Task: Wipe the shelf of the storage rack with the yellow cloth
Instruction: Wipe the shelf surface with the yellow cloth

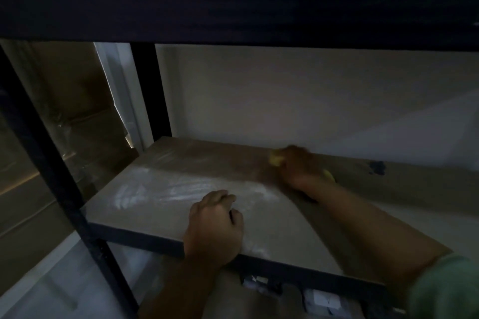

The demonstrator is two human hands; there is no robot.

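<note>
Dim room, pale wall [285, 90]; my right hand [298, 167] clutches the yellow cloth [275, 159] on the streaked shelf [160, 189]; left hand [213, 225] rests curled, holding nothing.

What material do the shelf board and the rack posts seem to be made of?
Shelf: probably pressed wood board or laminate; flat, matte beige, with pale streaks catching the light. Posts: likely dark painted metal; thin, straight, even in colour. The dim light leaves both uncertain.
</note>
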